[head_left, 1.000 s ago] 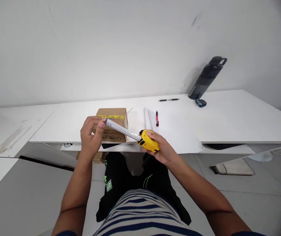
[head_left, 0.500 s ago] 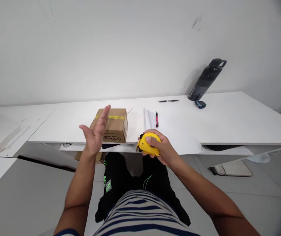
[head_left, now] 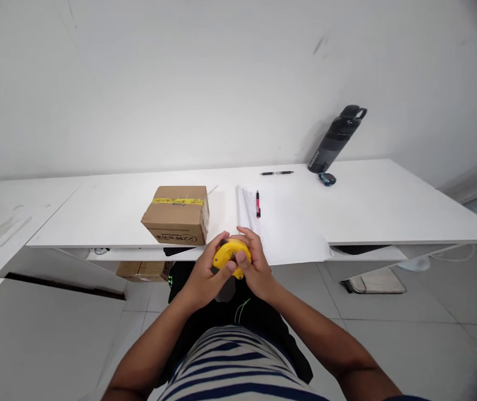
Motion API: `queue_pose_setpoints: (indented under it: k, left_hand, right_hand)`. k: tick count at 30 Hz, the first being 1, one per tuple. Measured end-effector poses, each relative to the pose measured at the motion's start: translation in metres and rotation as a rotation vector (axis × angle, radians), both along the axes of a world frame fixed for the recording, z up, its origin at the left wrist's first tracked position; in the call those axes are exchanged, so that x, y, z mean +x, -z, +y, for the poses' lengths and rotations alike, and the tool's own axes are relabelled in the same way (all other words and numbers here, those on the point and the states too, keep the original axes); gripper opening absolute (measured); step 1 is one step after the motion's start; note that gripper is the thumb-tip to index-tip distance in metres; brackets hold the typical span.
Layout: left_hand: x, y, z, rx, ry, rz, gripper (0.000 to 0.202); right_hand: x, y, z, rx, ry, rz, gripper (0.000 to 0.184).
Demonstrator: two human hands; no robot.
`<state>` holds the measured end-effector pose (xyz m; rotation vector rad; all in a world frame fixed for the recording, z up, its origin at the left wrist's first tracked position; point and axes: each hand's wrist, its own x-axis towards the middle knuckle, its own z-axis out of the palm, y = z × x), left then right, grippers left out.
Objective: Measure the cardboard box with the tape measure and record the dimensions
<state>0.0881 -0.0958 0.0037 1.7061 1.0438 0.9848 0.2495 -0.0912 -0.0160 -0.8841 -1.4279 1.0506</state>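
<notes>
Both of my hands hold a yellow tape measure [head_left: 228, 255] just in front of the near edge of the white table [head_left: 368, 206]. My left hand [head_left: 205, 274] cups it from the left with the thumb on its face. My right hand [head_left: 255, 264] wraps it from the right with fingers curled over the top. No blade shows outside the case. A taped cardboard box [head_left: 176, 214] stands on the table just beyond and to the left of my hands.
A sheet of paper [head_left: 280, 231] with a red pen [head_left: 257, 203] lies right of the box. Farther back are a black pen [head_left: 276, 173], a dark water bottle [head_left: 334, 139] against the wall and a small dark object [head_left: 327, 179]. Another carton [head_left: 138, 270] sits under the table.
The blade stretched between my hands has gone back into the case. My left hand let go of its end, opened in the air, then came onto the case beside my right hand.
</notes>
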Motion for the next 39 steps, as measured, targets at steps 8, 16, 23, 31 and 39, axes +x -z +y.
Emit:
queue_pose_setpoints:
  k: [8, 16, 23, 31, 39]
  left_hand:
    - [0.027, 0.045, 0.012, -0.166, -0.1, -0.087, 0.056]
    - [0.105, 0.04, 0.099, -0.185, 0.138, -0.205, 0.058]
    - [0.09, 0.051, 0.124, -0.202, 0.206, -0.005, 0.056]
    - [0.068, 0.053, 0.126, -0.238, 0.184, -0.037, 0.054]
    - [0.07, 0.054, 0.129, -0.26, 0.157, -0.107, 0.056]
  right_hand:
    - [0.088, -0.011, 0.119, -0.066, 0.454, -0.926, 0.064]
    - [0.099, 0.025, 0.216, -0.153, 0.399, -1.096, 0.048]
    - [0.116, 0.047, 0.216, -0.048, 0.357, -1.041, 0.038]
    - [0.114, 0.059, 0.21, 0.065, 0.281, -1.023, 0.043]
    - [0.109, 0.038, 0.247, 0.037, 0.121, -1.027, 0.03]
